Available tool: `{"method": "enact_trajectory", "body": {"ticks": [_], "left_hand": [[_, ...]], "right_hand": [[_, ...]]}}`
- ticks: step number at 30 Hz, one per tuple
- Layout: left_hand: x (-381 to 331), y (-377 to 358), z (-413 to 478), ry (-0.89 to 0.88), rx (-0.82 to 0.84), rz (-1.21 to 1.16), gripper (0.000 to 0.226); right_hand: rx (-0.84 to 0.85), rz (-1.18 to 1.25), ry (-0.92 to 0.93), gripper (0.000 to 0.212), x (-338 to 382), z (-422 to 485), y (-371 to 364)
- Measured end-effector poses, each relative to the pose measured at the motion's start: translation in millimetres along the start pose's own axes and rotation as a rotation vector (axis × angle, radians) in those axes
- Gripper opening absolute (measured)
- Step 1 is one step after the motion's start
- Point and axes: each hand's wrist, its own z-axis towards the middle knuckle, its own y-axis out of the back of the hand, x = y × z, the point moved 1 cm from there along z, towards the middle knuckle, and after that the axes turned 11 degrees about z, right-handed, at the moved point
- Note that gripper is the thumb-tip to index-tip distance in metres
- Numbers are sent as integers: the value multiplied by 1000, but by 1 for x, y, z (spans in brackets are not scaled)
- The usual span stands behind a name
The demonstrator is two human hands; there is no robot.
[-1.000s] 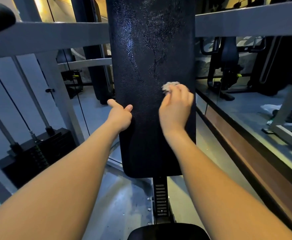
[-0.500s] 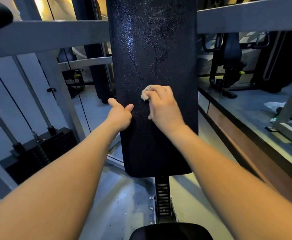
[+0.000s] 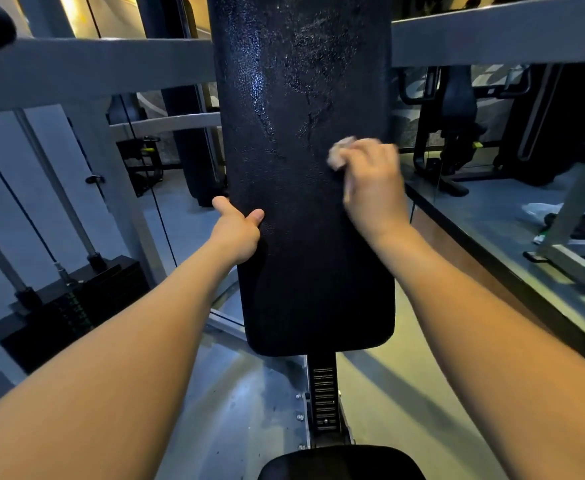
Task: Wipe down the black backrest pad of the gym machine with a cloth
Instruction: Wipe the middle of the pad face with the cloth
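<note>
The black backrest pad [image 3: 301, 237] stands upright in the middle of the frame, running from the top edge down to a rounded lower end just below centre. Its grained surface shows a wet sheen and streaks in the upper half.

The left hand [image 3: 237, 233] grips the pad's left edge at about mid-height. Its thumb lies on the front face, and the other fingers curl round the edge, mostly out of sight.

The right hand [image 3: 374, 188] is on the right half of the pad, a little higher than the left, close to the pad's right edge. Its fingers are curled over a small crumpled beige cloth [image 3: 341, 152], holding it against the pad's face. Only a bit of the cloth pokes out at the fingertips, on the hand's upper left. This hand and the cloth are somewhat blurred. Both bare forearms reach in from the bottom corners.

Below the pad, a notched adjustment post [image 3: 324, 396] drops to the black seat pad [image 3: 339, 462] at the bottom edge. A grey frame bar [image 3: 93, 71] crosses behind the backrest in the upper left and carries on at the upper right. A black weight stack [image 3: 76, 306] with guide rods and cables sits at lower left. Another dark machine [image 3: 457, 116] stands in the upper right, and something white [image 3: 540, 211] lies on the grey floor at the right edge
</note>
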Motion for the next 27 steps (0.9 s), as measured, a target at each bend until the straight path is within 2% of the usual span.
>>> {"method": "enact_trajectory", "body": {"ticks": [2,3,4,6,8,10,12,14,16,18,19,20,24,27], "left_hand": [[1,-1,0,-8,-5,-4,56],[1,-2,0,-10,-6,-7,55],[1,-3,0,-11,-5,-9,55],[0,-2,0,-7,-9,-4,56],[0,-1,-1,-1,-13,7,57],[1,-1,1,-7,-5,6,57],[2,-2,2,-26,-6,10,56],[4,-2,2,-34,-7,10,56],[4,-3,2,-40,-9,5,55],[5,-3,3,-46,-9,7,55],[5,-3,4,-44,-7,8,55],[6,-3,4,-42,-4,9,55],[7,-4,4,-42,-7,15,54],[7,-4,4,-42,-8,19,55]], "right_hand": [[-146,11,-216,23,-3,2,3],[-166,19,-250,22,10,-2,-3],[-119,41,-224,24,27,-8,-13],[132,105,-29,31,54,-25,-26],[293,85,126,30,41,-27,-20],[189,22,103,27,10,-14,-3],[-7,-17,-64,26,-13,-1,13],[-98,-3,-243,23,-3,-4,7],[-52,36,-187,23,17,-18,-9],[186,70,22,28,26,-31,-9],[263,55,97,31,18,-30,-2],[265,32,117,29,6,-24,7],[-5,-79,-174,19,-26,-10,29],[21,-36,-224,25,-14,-51,23]]}}
